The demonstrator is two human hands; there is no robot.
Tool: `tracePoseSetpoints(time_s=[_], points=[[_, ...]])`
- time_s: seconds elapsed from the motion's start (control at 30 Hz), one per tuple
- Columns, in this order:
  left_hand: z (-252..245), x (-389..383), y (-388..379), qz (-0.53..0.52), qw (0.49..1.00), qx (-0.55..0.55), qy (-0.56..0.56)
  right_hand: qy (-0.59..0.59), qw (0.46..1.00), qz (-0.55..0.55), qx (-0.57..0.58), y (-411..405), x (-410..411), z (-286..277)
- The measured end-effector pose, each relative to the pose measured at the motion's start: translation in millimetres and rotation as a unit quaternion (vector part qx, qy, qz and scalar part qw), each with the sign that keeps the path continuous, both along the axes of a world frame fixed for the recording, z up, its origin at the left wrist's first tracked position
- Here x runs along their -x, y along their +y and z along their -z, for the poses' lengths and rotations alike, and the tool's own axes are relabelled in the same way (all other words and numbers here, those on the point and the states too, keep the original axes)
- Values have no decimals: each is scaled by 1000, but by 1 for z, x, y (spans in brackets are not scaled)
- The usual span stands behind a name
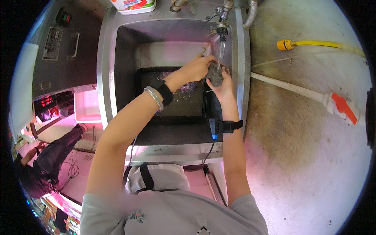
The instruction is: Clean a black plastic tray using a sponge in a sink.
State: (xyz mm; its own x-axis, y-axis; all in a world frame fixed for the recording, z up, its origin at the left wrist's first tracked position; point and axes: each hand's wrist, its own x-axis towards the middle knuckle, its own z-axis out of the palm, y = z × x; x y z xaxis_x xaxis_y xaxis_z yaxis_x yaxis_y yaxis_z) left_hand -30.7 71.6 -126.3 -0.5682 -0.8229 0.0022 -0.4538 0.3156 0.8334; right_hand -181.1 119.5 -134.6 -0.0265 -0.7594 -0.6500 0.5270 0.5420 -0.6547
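Observation:
A grey, rough-surfaced piece (215, 75), perhaps a sponge or a stone, is under the running water (221, 53) from the metal tap (222, 28). My right hand (224, 83) holds it from below and the right, fingers and thumb around its sides. My left hand (202, 68) touches its upper left edge with bent fingertips; whether these fingers also grip something small cannot be told. Beneath my hands, a black tray (173, 119) lies in the steel sink (124, 88), with whitish bits and foam in it. A pale tray or basin wall (173, 53) shows behind it.
A white tub (136, 8) stands on the sink's back ledge. A second tap (177, 5) is beside it. On the right are a yellow hose (317, 44) and a white pipe with a red-handled valve (343, 108). Another person (47, 164) is at the lower left. Cables hang near my wrists.

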Motion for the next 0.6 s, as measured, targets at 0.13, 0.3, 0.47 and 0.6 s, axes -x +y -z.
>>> tracePoseSetpoints(time_s=[0.13,0.3,0.47,0.6], points=[[-7,20,11,-153,987,49,-15,50,998,8,-22,-12,-6,-13],[-44,47,26,-329,936,-123,10,97,992,76,15,-16,-26,-39],[-21,36,12,-306,947,-84,52,125,985,95,68,-26,-29,-23],[-18,37,2,-293,953,-43,68,195,972,123,49,-42,-18,-3]])
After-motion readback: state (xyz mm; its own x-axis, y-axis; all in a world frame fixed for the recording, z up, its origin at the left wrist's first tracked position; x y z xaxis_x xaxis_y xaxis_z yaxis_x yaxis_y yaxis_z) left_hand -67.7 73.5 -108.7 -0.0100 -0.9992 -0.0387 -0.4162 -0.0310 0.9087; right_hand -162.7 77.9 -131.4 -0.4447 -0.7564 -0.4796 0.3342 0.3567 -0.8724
